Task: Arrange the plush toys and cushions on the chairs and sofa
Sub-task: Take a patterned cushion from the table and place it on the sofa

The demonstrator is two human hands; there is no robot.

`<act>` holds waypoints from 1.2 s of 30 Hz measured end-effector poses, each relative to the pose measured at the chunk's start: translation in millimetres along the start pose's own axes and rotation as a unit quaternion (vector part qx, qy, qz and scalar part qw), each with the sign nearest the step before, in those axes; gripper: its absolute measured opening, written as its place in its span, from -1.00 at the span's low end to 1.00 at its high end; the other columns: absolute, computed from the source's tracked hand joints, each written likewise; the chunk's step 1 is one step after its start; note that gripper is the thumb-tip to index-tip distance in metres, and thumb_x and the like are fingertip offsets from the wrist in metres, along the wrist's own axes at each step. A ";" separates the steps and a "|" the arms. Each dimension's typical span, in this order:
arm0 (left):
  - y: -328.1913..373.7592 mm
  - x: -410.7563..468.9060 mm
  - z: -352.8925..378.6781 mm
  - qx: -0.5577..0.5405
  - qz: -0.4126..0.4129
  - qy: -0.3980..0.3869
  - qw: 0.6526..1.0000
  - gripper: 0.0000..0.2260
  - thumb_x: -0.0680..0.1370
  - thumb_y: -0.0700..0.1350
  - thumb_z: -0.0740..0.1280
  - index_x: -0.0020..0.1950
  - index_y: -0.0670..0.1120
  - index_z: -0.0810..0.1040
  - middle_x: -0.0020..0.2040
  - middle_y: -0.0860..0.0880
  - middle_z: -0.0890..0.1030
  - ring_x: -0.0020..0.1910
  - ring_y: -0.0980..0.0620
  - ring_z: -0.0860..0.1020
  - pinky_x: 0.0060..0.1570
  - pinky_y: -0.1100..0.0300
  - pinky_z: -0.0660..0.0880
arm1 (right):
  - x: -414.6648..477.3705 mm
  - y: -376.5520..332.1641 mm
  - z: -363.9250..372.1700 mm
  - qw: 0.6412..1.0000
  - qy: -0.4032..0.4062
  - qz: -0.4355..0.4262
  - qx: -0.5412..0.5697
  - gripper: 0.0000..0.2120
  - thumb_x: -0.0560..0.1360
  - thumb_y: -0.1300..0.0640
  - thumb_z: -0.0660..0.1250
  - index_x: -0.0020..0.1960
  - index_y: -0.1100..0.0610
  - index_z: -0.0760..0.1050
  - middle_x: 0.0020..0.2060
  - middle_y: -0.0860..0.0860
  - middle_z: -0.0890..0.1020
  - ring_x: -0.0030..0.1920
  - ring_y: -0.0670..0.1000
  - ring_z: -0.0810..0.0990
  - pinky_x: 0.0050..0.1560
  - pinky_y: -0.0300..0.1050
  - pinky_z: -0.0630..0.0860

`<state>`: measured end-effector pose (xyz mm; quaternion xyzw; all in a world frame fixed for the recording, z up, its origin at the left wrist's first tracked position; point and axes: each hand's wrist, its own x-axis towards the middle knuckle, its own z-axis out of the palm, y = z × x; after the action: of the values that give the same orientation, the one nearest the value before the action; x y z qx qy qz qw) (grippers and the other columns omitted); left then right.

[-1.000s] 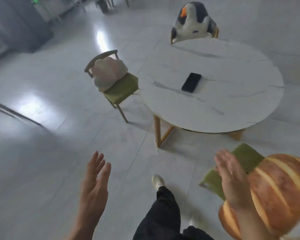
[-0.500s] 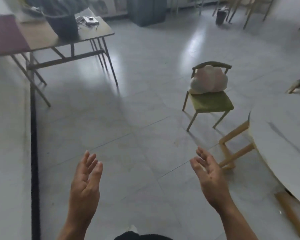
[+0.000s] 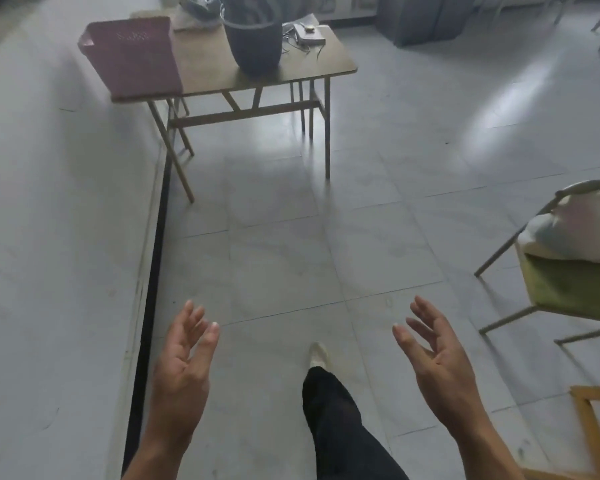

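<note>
Green-seated chair, right edge of frame: pale plush cushion rests on the seat against the backrest. Left hand and right hand, lower frame: fingers loosely spread, palms turned inward, holding nothing, above tiled floor.

A folding surface is standing on the tiled floor, carrying a pink box and a dark pot; a green-seated chair is bearing a pale cushion.
</note>
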<state>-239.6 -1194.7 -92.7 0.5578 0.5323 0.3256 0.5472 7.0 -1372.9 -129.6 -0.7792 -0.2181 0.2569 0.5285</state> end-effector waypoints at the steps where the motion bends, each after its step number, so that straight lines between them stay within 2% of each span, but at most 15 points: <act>1: 3.7 29.0 8.0 -0.005 -0.004 0.002 1.000 -0.55 0.58 -0.05 0.33 0.46 0.17 0.36 0.36 0.13 0.53 0.32 0.25 0.50 0.45 -0.11 0.38 | 31.0 -2.0 12.3 1.000 -0.004 -0.001 0.004 -0.40 0.50 -0.10 0.38 0.50 -0.12 0.32 0.39 -0.19 0.48 0.33 -0.23 0.49 0.08 -0.39 0.44; 3: 19.6 86.3 24.7 -0.006 -0.017 0.007 1.000 -0.54 0.62 -0.14 0.32 0.50 0.10 0.34 0.37 0.10 0.51 0.33 0.21 0.49 0.46 -0.12 0.37 | 94.5 -11.3 34.4 1.000 -0.026 0.007 0.004 -0.43 0.54 -0.01 0.40 0.51 -0.09 0.32 0.41 -0.14 0.48 0.34 -0.17 0.51 0.06 -0.39 0.43; 7: 78.1 195.0 48.6 -0.016 -0.016 0.013 1.000 -0.52 0.64 -0.20 0.30 0.55 0.00 0.32 0.41 0.01 0.49 0.27 0.23 0.50 0.42 -0.07 0.41 | 216.0 -66.3 76.0 0.998 -0.060 -0.013 -0.007 -0.43 0.56 0.00 0.40 0.53 -0.06 0.33 0.41 -0.13 0.49 0.32 -0.15 0.51 0.06 -0.40 0.42; 11: 126.4 287.4 54.9 -0.030 0.007 0.037 0.999 -0.51 0.63 -0.16 0.30 0.56 0.01 0.31 0.40 0.04 0.51 0.33 0.13 0.52 0.34 -0.02 0.47 | 320.1 -127.8 108.4 0.995 -0.093 -0.043 -0.021 -0.40 0.55 -0.03 0.39 0.55 -0.05 0.30 0.39 -0.14 0.47 0.34 -0.14 0.50 0.12 -0.33 0.44; 16: 139.4 398.2 67.2 -0.047 0.004 0.071 0.996 -0.52 0.61 -0.13 0.32 0.52 0.05 0.34 0.38 0.07 0.53 0.35 0.12 0.52 0.32 -0.03 0.48 | 433.0 -171.5 158.4 0.992 -0.111 -0.054 -0.029 -0.30 0.47 -0.13 0.36 0.56 -0.05 0.28 0.37 -0.16 0.47 0.32 -0.14 0.51 0.08 -0.39 0.44; 18: 134.3 451.7 78.1 -0.049 -0.016 0.063 0.997 -0.53 0.62 -0.16 0.32 0.51 0.06 0.35 0.37 0.09 0.53 0.32 0.18 0.52 0.36 -0.05 0.47 | 480.3 -173.7 183.3 0.993 -0.104 -0.043 -0.030 -0.31 0.47 -0.13 0.38 0.56 -0.06 0.28 0.37 -0.14 0.48 0.32 -0.12 0.52 0.10 -0.33 0.46; 21: 135.1 541.5 95.4 -0.055 -0.039 0.052 0.996 -0.52 0.62 -0.18 0.32 0.53 0.04 0.34 0.37 0.10 0.53 0.29 0.20 0.53 0.39 -0.08 0.45 | 553.5 -181.1 225.6 0.994 -0.094 -0.028 -0.046 -0.36 0.52 -0.01 0.43 0.55 -0.08 0.29 0.43 -0.08 0.48 0.34 -0.09 0.51 0.19 -0.21 0.48; 25: 177.6 666.8 118.4 -0.053 -0.036 0.032 0.997 -0.49 0.63 -0.16 0.32 0.56 0.01 0.31 0.42 0.04 0.49 0.30 0.17 0.51 0.41 -0.06 0.43 | 664.0 -227.0 268.5 0.993 -0.087 -0.029 -0.068 -0.35 0.53 0.01 0.44 0.55 -0.07 0.29 0.45 -0.04 0.47 0.36 -0.05 0.51 0.30 -0.07 0.50; 30: 258.2 804.7 145.4 -0.008 0.016 -0.031 0.999 -0.49 0.63 -0.08 0.31 0.57 0.07 0.28 0.44 0.09 0.47 0.34 0.16 0.50 0.40 -0.05 0.44 | 780.1 -309.0 299.6 0.996 -0.036 -0.071 -0.049 -0.37 0.54 0.02 0.41 0.55 -0.05 0.27 0.49 -0.04 0.42 0.38 -0.02 0.49 0.21 -0.14 0.49; 33: 293.0 868.2 167.4 -0.001 0.039 -0.050 0.998 -0.47 0.61 -0.03 0.32 0.57 0.10 0.28 0.42 0.13 0.48 0.35 0.17 0.50 0.39 -0.02 0.45 | 834.3 -328.8 309.5 0.997 -0.018 -0.069 -0.032 -0.38 0.51 -0.06 0.39 0.52 -0.12 0.27 0.45 -0.10 0.43 0.28 -0.10 0.50 0.09 -0.30 0.47; 36: 308.6 924.9 197.5 0.002 0.035 -0.054 0.998 -0.46 0.59 -0.02 0.34 0.56 0.11 0.29 0.38 0.17 0.50 0.32 0.19 0.52 0.38 -0.02 0.46 | 889.3 -329.3 323.8 0.998 -0.019 -0.057 -0.028 -0.38 0.50 -0.08 0.40 0.51 -0.14 0.29 0.42 -0.17 0.43 0.29 -0.14 0.50 0.03 -0.43 0.46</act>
<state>225.1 -316.9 -37.5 0.5938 0.4825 0.3130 0.5627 467.6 -484.8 -72.7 -0.7748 -0.2789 0.2350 0.5164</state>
